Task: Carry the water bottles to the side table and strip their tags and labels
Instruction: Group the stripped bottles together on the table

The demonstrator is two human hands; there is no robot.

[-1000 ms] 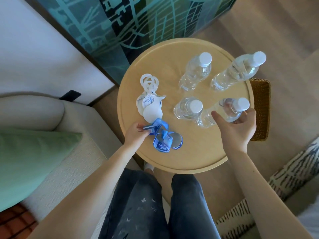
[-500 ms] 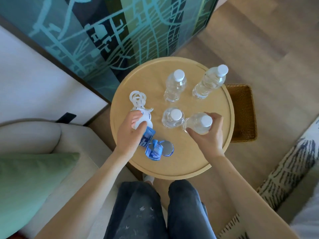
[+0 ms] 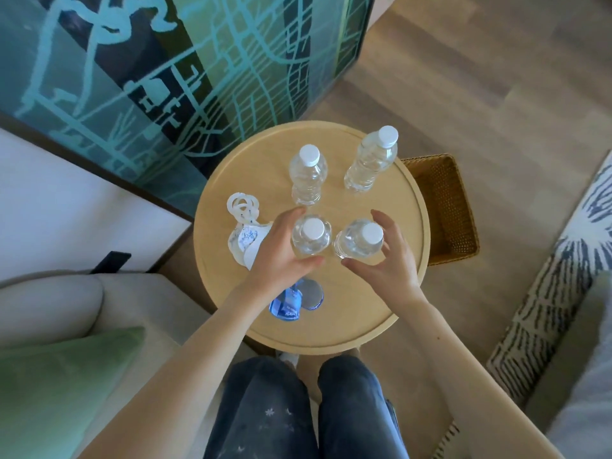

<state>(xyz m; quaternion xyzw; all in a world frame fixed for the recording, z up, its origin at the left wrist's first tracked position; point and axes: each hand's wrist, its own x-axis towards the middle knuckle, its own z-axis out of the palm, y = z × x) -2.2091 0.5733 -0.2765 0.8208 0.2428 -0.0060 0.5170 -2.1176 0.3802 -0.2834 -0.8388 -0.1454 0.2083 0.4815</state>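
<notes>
Your left hand (image 3: pixel 278 256) curls round the near left bottle (image 3: pixel 311 235), fingers behind it and thumb in front. Your right hand (image 3: pixel 387 263) cups the near right bottle (image 3: pixel 359 241) the same way. Both stand upright, side by side on the round table (image 3: pixel 364 319). White tags (image 3: pixel 243 226) lie just left of your left hand, and blue labels (image 3: pixel 286 304) lie by your wrist.

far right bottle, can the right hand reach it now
Probably yes: the right hand is at the near right bottle, and only bare tabletop lies between it and the far right bottle.
</notes>
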